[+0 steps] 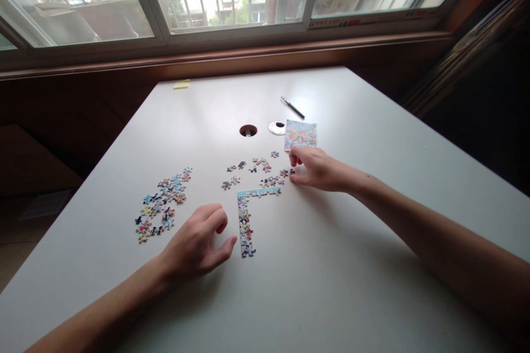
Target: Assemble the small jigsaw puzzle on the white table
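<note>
My right hand (314, 168) is at the right end of a row of loose puzzle pieces (271, 181). Its thumb and forefinger close on a small dark puzzle piece (291, 172), partly covered by the fingertips. My left hand (201, 240) hovers low over the table with its fingers curled and thumb apart, holding nothing. Just right of its thumb lies the joined puzzle border (244, 220), an L-shaped corner with a light blue top strip and a colourful left side. A larger heap of loose pieces (165, 198) lies left of my left hand.
A small picture sheet (301, 133) lies just beyond my right hand, with a pen (292, 107) behind it. The white table (372, 287) has a round cable hole (248, 130) and a metal ring cover (276, 128). A yellow note (181, 84) sits near the far edge, below the window.
</note>
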The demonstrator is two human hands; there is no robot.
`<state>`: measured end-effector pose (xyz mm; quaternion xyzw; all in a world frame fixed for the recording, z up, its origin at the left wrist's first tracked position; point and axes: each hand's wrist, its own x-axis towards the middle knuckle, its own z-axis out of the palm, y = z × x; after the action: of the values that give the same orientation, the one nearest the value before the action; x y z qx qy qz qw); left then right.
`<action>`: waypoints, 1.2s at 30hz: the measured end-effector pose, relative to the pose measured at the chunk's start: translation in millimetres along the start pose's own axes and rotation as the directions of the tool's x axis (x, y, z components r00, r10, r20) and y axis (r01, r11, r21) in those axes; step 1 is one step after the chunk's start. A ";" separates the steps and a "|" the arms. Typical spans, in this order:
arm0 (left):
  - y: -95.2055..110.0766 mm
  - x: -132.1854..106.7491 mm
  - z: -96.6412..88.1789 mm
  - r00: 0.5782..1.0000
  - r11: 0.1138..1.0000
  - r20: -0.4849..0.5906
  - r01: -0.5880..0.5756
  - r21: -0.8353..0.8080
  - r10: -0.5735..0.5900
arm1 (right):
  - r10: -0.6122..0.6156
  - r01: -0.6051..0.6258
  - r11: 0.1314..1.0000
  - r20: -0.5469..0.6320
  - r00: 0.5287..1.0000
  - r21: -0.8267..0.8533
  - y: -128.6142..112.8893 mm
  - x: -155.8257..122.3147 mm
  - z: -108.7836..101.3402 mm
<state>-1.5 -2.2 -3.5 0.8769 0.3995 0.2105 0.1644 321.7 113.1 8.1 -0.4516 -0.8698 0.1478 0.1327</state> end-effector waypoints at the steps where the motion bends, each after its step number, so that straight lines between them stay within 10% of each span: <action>1: -0.4 -1.5 -0.3 1.000 1.000 -0.012 -0.002 -0.022 0.002 | 0.006 -0.006 1.000 -0.006 1.000 -0.011 -1.2 -0.6 -1.2; 13: -9.1 -9.7 2.2 0.996 0.993 0.051 -0.062 -0.096 0.068 | 0.202 -0.202 0.979 0.349 0.915 -0.036 -1.7 -7.0 -15.9; 21: -10.0 -9.8 2.9 0.994 0.993 0.068 -0.079 -0.089 0.085 | 0.166 -0.176 0.984 0.349 0.922 -0.003 0.9 -9.3 -17.1; 29: -9.1 -6.3 4.2 0.995 0.993 0.050 -0.079 -0.084 0.083 | 0.130 -0.131 0.991 -0.088 0.988 0.003 -14.5 23.4 1.1; 36: -9.1 -7.7 4.3 0.999 0.992 -0.001 -0.052 -0.111 0.052 | 0.259 -0.279 0.931 -0.114 0.959 -0.237 -23.9 73.5 18.4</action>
<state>-9.7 -3.0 -13.2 0.8768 0.3639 0.2359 0.2079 256.3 158.0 7.3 -0.5853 -0.8053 0.0352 0.0881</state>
